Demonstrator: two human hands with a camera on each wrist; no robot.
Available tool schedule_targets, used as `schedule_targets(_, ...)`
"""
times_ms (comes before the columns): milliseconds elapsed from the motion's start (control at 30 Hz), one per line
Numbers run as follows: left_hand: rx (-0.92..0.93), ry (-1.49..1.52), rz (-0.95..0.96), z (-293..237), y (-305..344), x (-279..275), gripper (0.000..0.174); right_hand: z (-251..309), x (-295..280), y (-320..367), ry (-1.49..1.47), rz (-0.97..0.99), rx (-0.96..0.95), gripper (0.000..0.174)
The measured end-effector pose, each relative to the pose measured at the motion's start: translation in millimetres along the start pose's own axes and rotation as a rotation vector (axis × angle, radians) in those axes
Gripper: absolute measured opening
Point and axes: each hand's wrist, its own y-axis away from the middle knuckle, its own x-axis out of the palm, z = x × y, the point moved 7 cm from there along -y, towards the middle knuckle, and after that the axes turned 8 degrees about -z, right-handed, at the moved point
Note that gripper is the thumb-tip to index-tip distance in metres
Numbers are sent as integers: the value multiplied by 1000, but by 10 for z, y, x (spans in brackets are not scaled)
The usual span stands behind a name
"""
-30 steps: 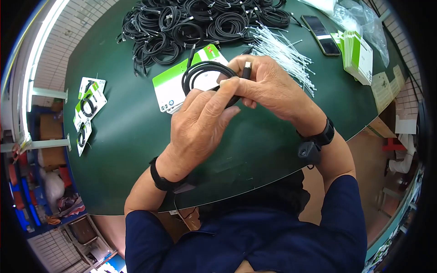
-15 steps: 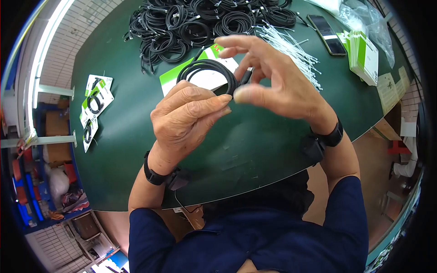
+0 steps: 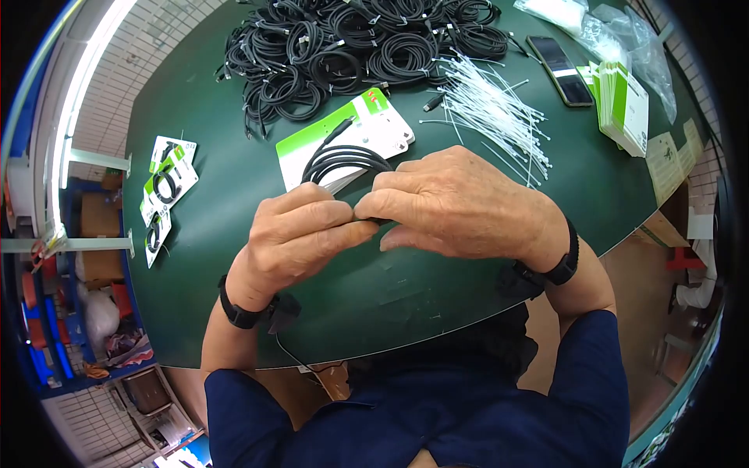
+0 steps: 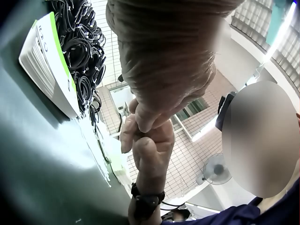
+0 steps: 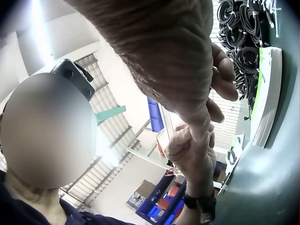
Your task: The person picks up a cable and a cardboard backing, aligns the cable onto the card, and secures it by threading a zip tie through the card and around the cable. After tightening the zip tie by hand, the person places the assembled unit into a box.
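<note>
A coiled black cable point(image 3: 349, 158) is held up between both hands in the head view, its plug end pointing up over the stack of white-and-green cards point(image 3: 300, 162). My left hand point(image 3: 300, 234) grips the near left side of the coil, fingers bent and thumb hidden. From the right, my right hand point(image 3: 468, 207) pinches the coil's near right part, its fingertips right at those of the left. Both hands cover the lower part of the loops. In the wrist views the fingertips meet and the cable is mostly hidden.
Behind the cards lies a big heap of coiled black cables point(image 3: 367, 47). White cable ties point(image 3: 499, 113) spread to its right. Further right are a phone point(image 3: 560, 70), another card stack point(image 3: 624, 109) and clear plastic bags point(image 3: 624, 39). Several cards with cables point(image 3: 168, 187) lie at the left.
The right hand was at the coil, drew away with fingers spread, and is back at the coil beside the left fingertips. Both hands and the coil sit slightly nearer the body.
</note>
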Motion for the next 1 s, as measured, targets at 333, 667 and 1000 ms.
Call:
schedule_targets(333, -24, 136, -29, 131, 72, 63, 30, 9, -96, 28, -20, -132, -124, 23)
schedule_targets(667, -548, -135, -89, 727, 210, 160, 57, -417, -299, 56, 95, -328, -17, 21)
schedule_targets(1000, -649, -369, 202, 1178, 561, 372, 100, -402, -327, -12, 81, -283, 73, 19)
